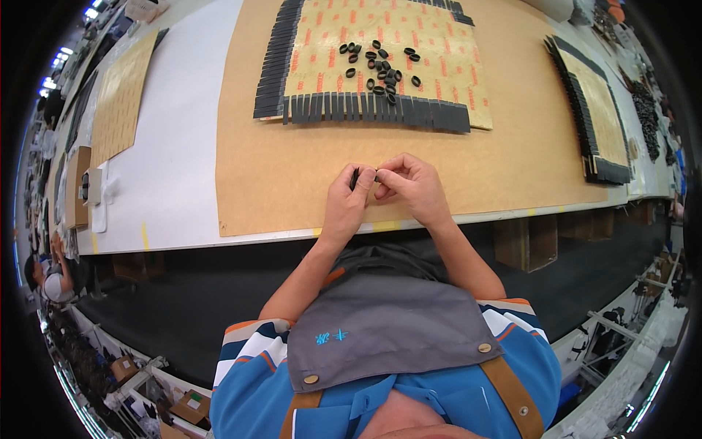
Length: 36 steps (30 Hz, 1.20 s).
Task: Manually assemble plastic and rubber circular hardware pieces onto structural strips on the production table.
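Observation:
Close to the table's front edge my two hands meet over brown paper. My left hand (345, 205) is closed, with a small black strip (355, 178) pinched in its fingers. The fingertips of my right hand (415, 189) pinch at what looks like the same strip's other end, though fingers hide most of it. Farther off lies a yellowish sheet (329, 36) with red print. Black strips (373, 111) line its left and near edges side by side. Several small black loops (385, 66) lie scattered on the sheet.
Brown paper (270, 175) covers the middle of the white table (175, 146). Another sheet (596, 110) edged with black strips lies at the right. On the left are a yellowish sheet (124, 102) and a cardboard box (77, 186). A person (55, 282) is at far left.

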Each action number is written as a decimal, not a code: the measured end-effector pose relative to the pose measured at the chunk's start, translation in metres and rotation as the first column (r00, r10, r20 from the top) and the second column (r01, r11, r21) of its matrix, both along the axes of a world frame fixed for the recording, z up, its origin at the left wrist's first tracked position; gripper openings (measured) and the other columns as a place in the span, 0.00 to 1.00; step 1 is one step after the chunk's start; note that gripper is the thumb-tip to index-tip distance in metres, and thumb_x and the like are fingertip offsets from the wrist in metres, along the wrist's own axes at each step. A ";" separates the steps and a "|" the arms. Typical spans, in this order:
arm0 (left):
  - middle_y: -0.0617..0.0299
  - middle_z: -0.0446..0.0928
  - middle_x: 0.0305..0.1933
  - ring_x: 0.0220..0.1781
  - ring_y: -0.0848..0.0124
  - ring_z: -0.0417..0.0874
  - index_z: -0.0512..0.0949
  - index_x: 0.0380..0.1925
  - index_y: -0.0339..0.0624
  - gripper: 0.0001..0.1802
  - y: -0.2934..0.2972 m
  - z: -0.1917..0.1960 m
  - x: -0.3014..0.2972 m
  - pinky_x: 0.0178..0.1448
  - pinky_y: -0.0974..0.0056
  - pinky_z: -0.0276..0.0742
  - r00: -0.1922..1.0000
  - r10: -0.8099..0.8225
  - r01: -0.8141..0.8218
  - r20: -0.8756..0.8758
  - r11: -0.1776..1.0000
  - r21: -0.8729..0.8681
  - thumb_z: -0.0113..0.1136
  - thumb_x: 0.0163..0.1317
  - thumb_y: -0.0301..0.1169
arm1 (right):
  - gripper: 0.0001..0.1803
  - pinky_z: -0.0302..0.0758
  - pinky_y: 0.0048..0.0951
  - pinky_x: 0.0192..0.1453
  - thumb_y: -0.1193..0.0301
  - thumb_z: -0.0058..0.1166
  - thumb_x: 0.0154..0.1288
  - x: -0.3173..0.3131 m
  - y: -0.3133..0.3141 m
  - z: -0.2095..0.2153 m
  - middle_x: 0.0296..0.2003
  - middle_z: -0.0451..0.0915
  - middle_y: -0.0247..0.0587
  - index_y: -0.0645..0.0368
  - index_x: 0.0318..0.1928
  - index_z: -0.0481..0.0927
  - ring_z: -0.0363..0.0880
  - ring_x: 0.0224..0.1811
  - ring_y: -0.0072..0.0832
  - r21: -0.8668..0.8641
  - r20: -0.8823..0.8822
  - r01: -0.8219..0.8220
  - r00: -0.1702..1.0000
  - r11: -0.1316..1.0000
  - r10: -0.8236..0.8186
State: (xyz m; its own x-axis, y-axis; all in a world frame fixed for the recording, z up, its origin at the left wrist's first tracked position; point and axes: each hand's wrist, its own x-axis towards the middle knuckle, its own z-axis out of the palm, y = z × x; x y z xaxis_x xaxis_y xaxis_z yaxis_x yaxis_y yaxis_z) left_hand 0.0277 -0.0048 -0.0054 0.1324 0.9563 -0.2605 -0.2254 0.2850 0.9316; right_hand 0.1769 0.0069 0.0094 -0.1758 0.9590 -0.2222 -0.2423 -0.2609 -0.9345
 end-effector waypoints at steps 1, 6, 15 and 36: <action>0.74 0.64 0.23 0.23 0.86 0.61 0.73 0.33 0.38 0.13 -0.001 -0.001 0.000 0.24 0.76 0.57 1.000 0.012 -0.012 -0.021 1.000 0.011 0.52 0.69 0.37 | 0.07 0.78 0.20 0.33 0.75 0.54 0.64 0.002 0.001 0.001 0.29 0.79 0.39 0.68 0.37 0.75 0.79 0.27 0.20 -0.008 -0.001 -0.005 1.000 1.000 0.005; 0.74 0.64 0.23 0.23 0.86 0.61 0.73 0.29 0.39 0.12 0.001 -0.001 -0.002 0.24 0.76 0.57 0.998 0.018 -0.017 -0.054 1.000 0.007 0.54 0.67 0.36 | 0.06 0.77 0.20 0.35 0.76 0.55 0.63 0.006 0.002 0.005 0.29 0.80 0.39 0.67 0.37 0.77 0.80 0.27 0.22 -0.030 -0.014 -0.100 0.995 0.995 0.099; 0.75 0.61 0.17 0.16 0.86 0.55 0.74 0.29 0.41 0.09 0.012 0.018 -0.027 0.18 0.75 0.49 0.967 -0.250 0.255 0.048 0.948 -0.188 0.57 0.64 0.34 | 0.06 0.78 0.21 0.28 0.75 0.57 0.60 0.018 0.004 0.001 0.26 0.78 0.36 0.66 0.34 0.77 0.77 0.22 0.19 -0.150 -0.044 -0.172 0.985 0.974 0.167; 0.73 0.66 0.17 0.19 0.84 0.61 0.76 0.19 0.40 0.07 0.018 0.022 -0.028 0.21 0.72 0.54 0.926 -0.315 0.266 -0.209 0.935 -0.233 0.58 0.51 0.31 | 0.09 0.80 0.25 0.44 0.80 0.52 0.62 0.036 0.007 -0.009 0.35 0.80 0.44 0.68 0.43 0.75 0.82 0.38 0.27 -0.124 -0.126 -0.325 0.942 0.937 0.310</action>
State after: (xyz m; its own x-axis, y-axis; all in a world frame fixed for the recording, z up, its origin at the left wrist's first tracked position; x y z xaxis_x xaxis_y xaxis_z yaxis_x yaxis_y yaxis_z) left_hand 0.0001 0.0131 0.0170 0.3069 0.8109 -0.4982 0.1178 0.4871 0.8654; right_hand 0.2128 0.0139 0.0003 -0.4951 0.8095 -0.3157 -0.2176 -0.4673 -0.8569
